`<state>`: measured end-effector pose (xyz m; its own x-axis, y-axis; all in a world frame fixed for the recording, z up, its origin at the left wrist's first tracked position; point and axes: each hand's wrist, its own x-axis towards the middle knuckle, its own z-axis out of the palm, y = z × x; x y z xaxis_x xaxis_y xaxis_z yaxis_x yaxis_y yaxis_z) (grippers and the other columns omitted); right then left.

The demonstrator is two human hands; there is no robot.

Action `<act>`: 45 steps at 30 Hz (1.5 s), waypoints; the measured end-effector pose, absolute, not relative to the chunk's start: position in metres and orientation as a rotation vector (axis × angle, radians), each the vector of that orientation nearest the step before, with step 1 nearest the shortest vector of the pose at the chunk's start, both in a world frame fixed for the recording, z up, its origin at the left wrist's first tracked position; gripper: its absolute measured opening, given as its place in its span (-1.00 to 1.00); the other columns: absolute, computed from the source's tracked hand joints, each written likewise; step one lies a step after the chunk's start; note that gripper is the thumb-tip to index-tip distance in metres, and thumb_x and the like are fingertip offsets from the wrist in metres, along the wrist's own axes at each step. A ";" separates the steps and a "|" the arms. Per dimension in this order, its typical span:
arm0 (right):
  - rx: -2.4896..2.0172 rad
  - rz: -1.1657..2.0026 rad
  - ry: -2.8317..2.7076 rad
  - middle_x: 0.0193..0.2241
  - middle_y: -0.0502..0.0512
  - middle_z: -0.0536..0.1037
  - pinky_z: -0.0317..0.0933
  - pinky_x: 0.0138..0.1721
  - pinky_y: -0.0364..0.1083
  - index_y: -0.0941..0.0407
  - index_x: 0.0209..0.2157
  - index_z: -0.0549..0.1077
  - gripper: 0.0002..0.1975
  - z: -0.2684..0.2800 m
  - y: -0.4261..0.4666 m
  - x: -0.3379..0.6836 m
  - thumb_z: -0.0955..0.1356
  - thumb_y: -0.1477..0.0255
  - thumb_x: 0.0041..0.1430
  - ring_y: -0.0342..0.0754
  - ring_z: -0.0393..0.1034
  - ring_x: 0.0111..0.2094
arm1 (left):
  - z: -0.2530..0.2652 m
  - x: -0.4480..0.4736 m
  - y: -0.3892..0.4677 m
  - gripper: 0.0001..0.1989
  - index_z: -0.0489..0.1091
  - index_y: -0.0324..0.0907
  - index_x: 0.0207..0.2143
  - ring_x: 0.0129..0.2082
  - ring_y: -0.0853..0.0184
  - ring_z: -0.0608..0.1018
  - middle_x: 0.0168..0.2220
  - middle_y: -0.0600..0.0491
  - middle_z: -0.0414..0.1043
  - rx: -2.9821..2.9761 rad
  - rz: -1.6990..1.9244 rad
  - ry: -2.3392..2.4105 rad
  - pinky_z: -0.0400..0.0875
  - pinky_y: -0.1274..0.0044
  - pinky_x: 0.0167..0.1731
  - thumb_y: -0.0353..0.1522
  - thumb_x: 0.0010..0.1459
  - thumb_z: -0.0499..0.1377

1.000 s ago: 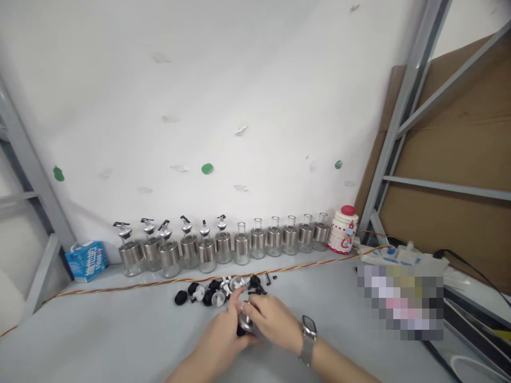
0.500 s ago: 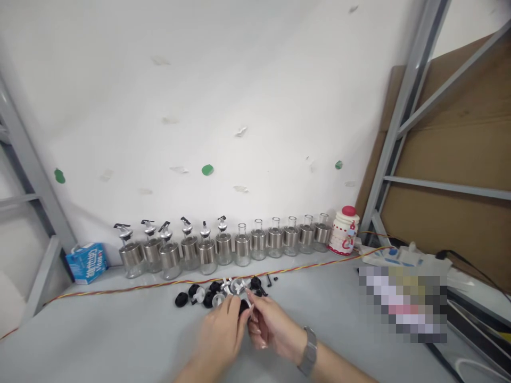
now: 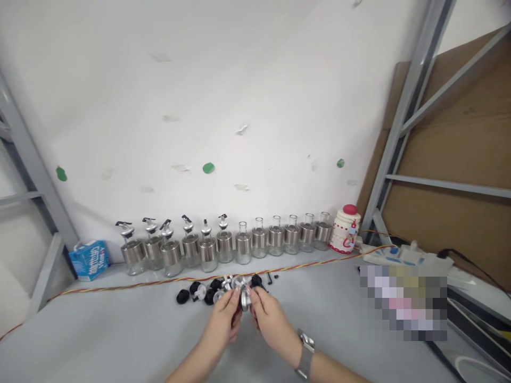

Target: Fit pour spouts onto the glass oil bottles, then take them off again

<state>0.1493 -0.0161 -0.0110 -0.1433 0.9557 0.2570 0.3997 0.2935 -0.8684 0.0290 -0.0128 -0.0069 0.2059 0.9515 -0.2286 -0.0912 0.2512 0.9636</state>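
Observation:
Between my two hands, low in the middle of the view, is a silver bottle pourer [image 3: 245, 301] with a dark underside. My left hand [image 3: 224, 318] is closed on its left side, thumb on top. From the right, my right hand [image 3: 270, 318] pinches the same pourer with thumb and fingers. Just beyond my fingertips lies a heap of loose pourer parts: black stoppers [image 3: 182, 296], silver spout pieces [image 3: 227, 282] and whitish discs [image 3: 200, 292]. My fingers hide part of the pourer and of the heap.
Along the wall stand glass bottles with steel sleeves: several with pourers [image 3: 171, 252] on the left, several with open necks [image 3: 259, 238] on the right. A blue carton [image 3: 90, 260], a red-lidded jar [image 3: 345, 229] and a power strip [image 3: 407, 256] flank them. A twisted cord [image 3: 159, 282] crosses the table.
The pourer has turned in my hands, so its silver side now shows where black showed before. Both hands have shifted their grip, with the thumbs now up on it.

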 end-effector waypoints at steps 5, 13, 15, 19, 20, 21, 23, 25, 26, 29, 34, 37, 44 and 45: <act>-1.117 0.244 -2.083 -0.51 0.04 0.34 0.10 -0.45 -0.15 0.12 -0.47 0.23 -0.75 -0.007 -0.014 0.162 0.07 0.41 0.23 -0.11 0.23 -0.47 | 0.009 0.021 -0.014 -0.51 0.09 -0.13 -0.51 -0.85 0.62 -0.10 -0.80 0.33 -0.06 0.910 0.795 1.035 -0.30 0.70 -0.81 0.10 -0.20 0.06; -1.085 0.548 -2.097 -0.52 0.02 0.37 0.16 -0.44 -0.15 0.12 -0.43 0.27 -0.67 0.002 -0.009 0.168 0.11 0.17 0.18 -0.13 0.26 -0.48 | -0.001 0.018 -0.014 -0.56 0.20 -0.14 -0.50 -0.65 0.40 0.29 -0.64 0.12 0.22 1.520 1.071 1.352 0.14 0.58 -0.63 0.04 0.00 -0.13; -1.163 1.112 -1.796 -0.66 -0.08 0.29 0.12 -0.62 -0.20 0.11 -0.45 0.21 -0.56 -0.005 -0.008 0.159 0.04 0.03 0.12 -0.19 0.20 -0.66 | -0.005 0.016 -0.016 -0.62 0.25 -0.15 -0.44 -0.46 0.29 0.38 -0.50 0.02 0.32 1.845 1.149 1.418 0.21 0.51 -0.42 -0.07 0.08 -0.15; -1.103 1.687 -1.347 -0.79 -0.19 0.17 -0.04 -0.80 -0.23 0.08 -0.48 0.12 -0.45 -0.024 -0.002 0.143 0.00 -0.14 -0.05 -0.22 0.06 -0.84 | -0.008 0.015 -0.019 -0.67 0.25 -0.15 -0.37 -0.37 0.25 0.39 -0.42 -0.01 0.34 2.003 1.068 1.466 0.20 0.49 -0.33 -0.18 0.14 -0.20; -1.094 1.662 -1.327 -0.80 -0.20 0.15 -0.04 -0.80 -0.23 0.08 -0.50 0.12 -0.45 -0.027 -0.002 0.141 0.01 -0.14 -0.05 -0.23 0.05 -0.85 | -0.009 0.016 -0.019 -0.68 0.25 -0.15 -0.39 -0.39 0.27 0.38 -0.43 0.00 0.34 1.957 1.049 1.466 0.20 0.50 -0.35 -0.18 0.14 -0.19; -1.112 1.590 -1.331 -0.80 -0.20 0.14 -0.04 -0.80 -0.22 0.08 -0.52 0.12 -0.47 -0.029 -0.003 0.139 0.02 -0.13 -0.04 -0.23 0.03 -0.84 | -0.009 0.017 -0.018 -0.68 0.24 -0.15 -0.42 -0.41 0.29 0.37 -0.45 0.02 0.34 1.890 1.039 1.458 0.19 0.51 -0.36 -0.17 0.14 -0.18; -1.195 1.359 -1.396 -0.78 -0.17 0.14 0.00 -0.75 -0.20 0.08 -0.53 0.13 -0.52 -0.031 -0.007 0.138 0.03 -0.06 0.04 -0.22 0.05 -0.81 | -0.011 0.020 -0.015 -0.66 0.23 -0.16 -0.47 -0.46 0.33 0.35 -0.50 0.06 0.32 1.717 1.054 1.416 0.20 0.54 -0.41 -0.12 0.11 -0.14; -1.276 1.073 -1.523 -0.73 -0.12 0.20 0.06 -0.67 -0.17 0.08 -0.51 0.15 -0.58 -0.028 -0.013 0.140 0.01 0.07 0.15 -0.19 0.12 -0.74 | -0.011 0.023 -0.012 -0.63 0.23 -0.16 -0.49 -0.50 0.38 0.33 -0.54 0.10 0.29 1.518 1.091 1.331 0.19 0.57 -0.47 -0.05 0.04 -0.07; -1.300 0.915 -1.607 -0.69 -0.08 0.24 0.08 -0.62 -0.16 0.09 -0.49 0.17 -0.62 -0.026 -0.016 0.142 0.00 0.15 0.19 -0.16 0.16 -0.69 | -0.011 0.024 -0.010 -0.61 0.23 -0.17 -0.49 -0.55 0.41 0.31 -0.57 0.13 0.26 1.410 1.094 1.289 0.18 0.59 -0.52 -0.02 -0.01 -0.03; -1.278 0.419 -1.900 -0.56 0.05 0.35 0.09 -0.48 -0.13 0.11 -0.45 0.19 -0.70 -0.017 -0.018 0.150 -0.01 0.37 0.24 -0.10 0.24 -0.53 | -0.005 0.024 -0.008 -0.54 0.18 -0.15 -0.54 -0.77 0.51 0.13 -0.74 0.25 0.07 1.173 1.001 1.216 0.04 0.64 -0.72 0.08 -0.15 0.01; -0.822 -0.366 -2.377 -0.51 0.11 0.35 0.06 -0.41 -0.09 0.16 -0.47 0.28 -0.73 -0.003 -0.007 0.172 0.06 0.49 0.22 -0.05 0.19 -0.44 | 0.008 0.016 -0.011 -0.53 0.08 -0.13 -0.67 -0.83 0.58 -0.12 -0.82 0.32 -0.18 0.966 0.636 1.220 -0.21 0.67 -0.82 0.09 -0.15 -0.07; -0.698 -0.491 -2.358 -0.54 0.08 0.34 0.05 -0.42 -0.11 0.16 -0.50 0.29 -0.73 0.005 -0.002 0.184 0.09 0.50 0.21 -0.07 0.17 -0.46 | 0.011 0.010 -0.007 -0.55 -0.03 -0.12 -0.73 -0.82 0.56 -0.10 -0.80 0.30 -0.19 1.033 0.573 1.364 -0.18 0.66 -0.80 0.02 -0.07 -0.19; -1.632 -0.246 -2.074 -0.45 0.17 0.45 0.09 -0.37 -0.12 0.17 -0.41 0.36 -0.66 0.016 0.023 0.217 0.06 0.37 0.25 -0.04 0.33 -0.39 | 0.031 -0.009 0.000 -0.64 0.24 -0.17 -0.59 -0.67 0.37 0.31 -0.69 0.10 0.21 1.432 0.784 1.785 0.13 0.56 -0.60 -0.15 0.04 -0.15; -1.744 -0.202 -2.074 -0.45 0.19 0.47 0.09 -0.40 -0.13 0.18 -0.41 0.38 -0.66 0.014 0.028 0.222 0.07 0.37 0.24 -0.04 0.35 -0.41 | 0.033 -0.011 -0.003 -0.67 0.29 -0.20 -0.51 -0.57 0.29 0.39 -0.60 0.01 0.31 1.605 0.770 1.935 0.18 0.51 -0.52 -0.19 0.05 -0.12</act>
<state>0.2216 0.0285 0.0143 -0.1241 0.9057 0.4054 0.9670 0.2021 -0.1554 -0.0110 -0.0035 0.0331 -0.1743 0.9844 -0.0260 0.6974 0.1420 0.7025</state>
